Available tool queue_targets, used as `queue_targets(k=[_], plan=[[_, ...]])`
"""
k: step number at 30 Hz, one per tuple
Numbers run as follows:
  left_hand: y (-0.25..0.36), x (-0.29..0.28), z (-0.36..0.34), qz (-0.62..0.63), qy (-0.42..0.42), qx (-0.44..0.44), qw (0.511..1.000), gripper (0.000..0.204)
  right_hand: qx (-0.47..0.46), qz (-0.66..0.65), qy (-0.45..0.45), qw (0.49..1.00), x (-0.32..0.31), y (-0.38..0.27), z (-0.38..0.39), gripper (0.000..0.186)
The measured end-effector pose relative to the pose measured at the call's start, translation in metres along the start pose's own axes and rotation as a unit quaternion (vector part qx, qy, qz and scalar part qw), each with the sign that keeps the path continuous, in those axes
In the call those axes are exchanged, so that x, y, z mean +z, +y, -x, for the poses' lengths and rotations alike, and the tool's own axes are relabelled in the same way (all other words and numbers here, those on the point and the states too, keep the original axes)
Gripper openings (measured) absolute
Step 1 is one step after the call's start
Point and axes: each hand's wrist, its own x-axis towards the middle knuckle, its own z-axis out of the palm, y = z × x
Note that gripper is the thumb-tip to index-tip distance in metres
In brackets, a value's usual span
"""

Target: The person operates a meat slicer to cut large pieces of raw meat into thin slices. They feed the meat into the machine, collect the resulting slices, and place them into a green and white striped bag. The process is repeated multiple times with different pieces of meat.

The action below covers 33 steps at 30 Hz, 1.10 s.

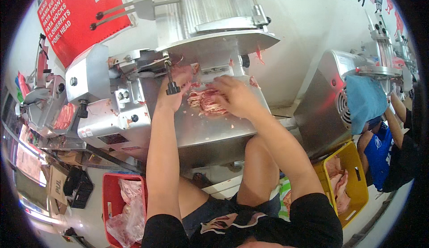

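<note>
A stack of thin pink-and-white meat slices [206, 102] lies on the steel bed of a meat slicer [214, 129], below its slanted plate. My right hand [232, 97] curls round the right side of the stack, thumb and fingers against the slices. To the left of the stack, my left hand [179, 81] reaches in under the slicer's plate. A black knob on a threaded rod [172, 87] covers part of that hand, and its fingers are smeared, so their grip does not show. Small meat scraps cling to the bed and machine.
A red crate [106, 203] with bagged meat stands low left; a yellow crate [364, 190] with meat pieces stands low right. Another slicer [42, 100] is at far left. On the right, a person in blue and black [380, 154] is beside another machine [319, 100] with a blue cloth [364, 98].
</note>
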Motion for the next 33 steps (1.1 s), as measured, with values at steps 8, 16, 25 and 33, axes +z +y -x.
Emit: queue_targets(k=[8, 16, 25, 33], plan=[[-0.033, 0.016, -0.038, 0.775, 0.115, -0.281, 0.554, 0.017, -0.023, -0.035, -0.039, 0.998, 0.001, -0.001, -0.001, 0.042], [-0.011, 0.005, -0.005, 0.774, 0.223, -0.334, 0.489, 0.024, -0.018, -0.078, -0.042, 0.996, -0.002, -0.004, -0.005, 0.043], [0.074, 0.02, 0.012, 0.495, -0.054, -0.237, 0.834, 0.049, 0.148, -0.483, 0.044, 0.862, 0.003, -0.002, -0.016, 0.042], [0.064, -0.003, 0.009, -0.013, -0.113, -0.248, 0.962, 0.04, 0.243, -0.022, 0.053, 0.968, -0.013, 0.012, -0.006, 0.042]])
